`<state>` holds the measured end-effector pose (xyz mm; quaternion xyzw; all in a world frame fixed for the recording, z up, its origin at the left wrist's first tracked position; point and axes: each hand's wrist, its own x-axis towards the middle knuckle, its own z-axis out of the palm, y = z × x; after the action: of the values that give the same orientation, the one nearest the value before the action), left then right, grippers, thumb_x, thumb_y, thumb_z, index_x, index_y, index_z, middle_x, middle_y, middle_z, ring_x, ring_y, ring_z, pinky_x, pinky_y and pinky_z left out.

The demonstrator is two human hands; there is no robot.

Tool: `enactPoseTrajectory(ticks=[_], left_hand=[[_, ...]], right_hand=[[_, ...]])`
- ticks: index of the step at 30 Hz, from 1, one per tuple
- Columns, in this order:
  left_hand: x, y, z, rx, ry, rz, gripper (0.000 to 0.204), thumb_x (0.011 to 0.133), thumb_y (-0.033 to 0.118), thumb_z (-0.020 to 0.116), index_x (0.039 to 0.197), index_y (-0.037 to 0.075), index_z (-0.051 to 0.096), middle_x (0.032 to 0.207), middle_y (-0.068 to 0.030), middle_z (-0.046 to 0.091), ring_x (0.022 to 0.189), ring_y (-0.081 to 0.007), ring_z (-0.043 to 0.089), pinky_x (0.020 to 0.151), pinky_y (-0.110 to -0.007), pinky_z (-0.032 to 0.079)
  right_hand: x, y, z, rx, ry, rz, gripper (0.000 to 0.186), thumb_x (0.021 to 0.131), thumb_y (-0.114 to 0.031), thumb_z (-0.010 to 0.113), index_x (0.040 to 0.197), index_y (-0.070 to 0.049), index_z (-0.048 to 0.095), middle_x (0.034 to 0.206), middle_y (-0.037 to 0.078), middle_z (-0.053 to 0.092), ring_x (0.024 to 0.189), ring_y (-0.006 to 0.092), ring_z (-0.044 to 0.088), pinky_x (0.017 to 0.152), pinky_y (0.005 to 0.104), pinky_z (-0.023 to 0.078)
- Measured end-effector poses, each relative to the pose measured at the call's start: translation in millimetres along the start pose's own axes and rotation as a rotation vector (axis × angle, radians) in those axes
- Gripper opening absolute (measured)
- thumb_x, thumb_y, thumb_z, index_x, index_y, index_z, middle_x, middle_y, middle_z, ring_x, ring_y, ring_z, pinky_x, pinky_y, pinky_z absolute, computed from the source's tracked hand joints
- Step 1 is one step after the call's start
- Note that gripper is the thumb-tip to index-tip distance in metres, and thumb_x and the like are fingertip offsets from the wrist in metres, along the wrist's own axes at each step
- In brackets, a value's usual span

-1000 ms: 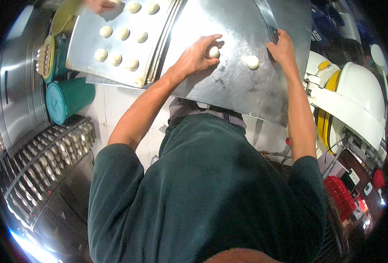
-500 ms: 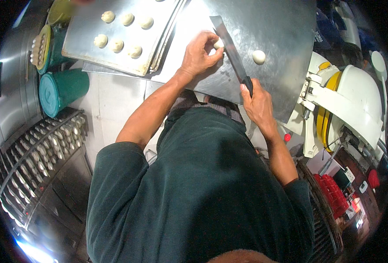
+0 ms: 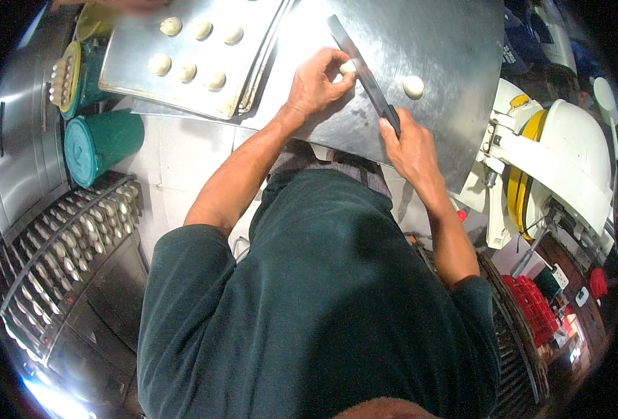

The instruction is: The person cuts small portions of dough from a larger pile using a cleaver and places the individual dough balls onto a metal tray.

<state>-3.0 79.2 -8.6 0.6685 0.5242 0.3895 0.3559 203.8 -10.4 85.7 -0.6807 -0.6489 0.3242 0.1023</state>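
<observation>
My left hand (image 3: pixel 316 84) grips a pale dough ball (image 3: pixel 347 68) on the steel table (image 3: pixel 448 49), fingers curled round it. My right hand (image 3: pixel 410 150) is closed on the black handle of a long knife (image 3: pixel 358 66). The blade lies diagonally beside or over the held ball; whether it touches it I cannot tell. A second, whole dough ball (image 3: pixel 413 87) rests to the right of the knife. At upper left, stacked metal baking trays (image 3: pixel 127 49) carry several dough balls with creased tops.
A co-worker's blurred hand (image 3: pixel 133 7) is at the top left edge. Teal lidded bins (image 3: pixel 103 146) and a metal rack (image 3: pixel 68 251) stand left. A white machine (image 3: pixel 567 167) with yellow band and a red crate (image 3: pixel 529 307) are at right. My body occupies the lower middle.
My right hand with the knife has swung down and leftward from the table's upper right, bringing the blade beside the held ball. My left hand stayed round the ball, slightly higher in view.
</observation>
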Motion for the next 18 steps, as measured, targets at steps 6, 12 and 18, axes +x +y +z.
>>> enactPoseTrajectory(ticks=[6, 12, 18], left_hand=[[0.1, 9.6, -10.7, -0.023, -0.085, 0.096, 0.046, 0.081, 0.026, 0.085, 0.117, 0.004, 0.069, 0.104, -0.0157, 0.073, 0.087, -0.0270, 0.073, 0.080, -0.037, 0.058], [-11.6, 4.0, -3.2, 0.029, 0.015, 0.001, 0.049, 0.080, 0.029, 0.088, 0.118, 0.004, 0.070, 0.099, -0.0131, 0.075, 0.089, -0.0259, 0.074, 0.081, -0.036, 0.058], [-10.7, 6.8, -6.7, -0.023, -0.065, -0.074, 0.042, 0.080, 0.027, 0.086, 0.114, 0.006, 0.072, 0.098, -0.0128, 0.076, 0.090, -0.0260, 0.074, 0.083, -0.037, 0.058]], right_hand=[[-39.6, 7.5, -20.4, 0.109, 0.046, 0.007, 0.027, 0.101, -0.029, 0.062, 0.107, -0.003, 0.061, 0.078, 0.025, 0.067, 0.077, 0.0481, 0.068, 0.068, 0.0535, 0.052], [-48.4, 7.8, -11.1, 0.061, -0.024, 0.033, 0.026, 0.101, -0.028, 0.061, 0.108, -0.003, 0.059, 0.078, 0.025, 0.067, 0.077, 0.0486, 0.068, 0.069, 0.0539, 0.051], [-36.3, 7.9, -6.0, 0.029, -0.032, 0.021, 0.027, 0.101, -0.029, 0.061, 0.105, -0.002, 0.059, 0.078, 0.027, 0.066, 0.077, 0.0502, 0.067, 0.067, 0.0549, 0.051]])
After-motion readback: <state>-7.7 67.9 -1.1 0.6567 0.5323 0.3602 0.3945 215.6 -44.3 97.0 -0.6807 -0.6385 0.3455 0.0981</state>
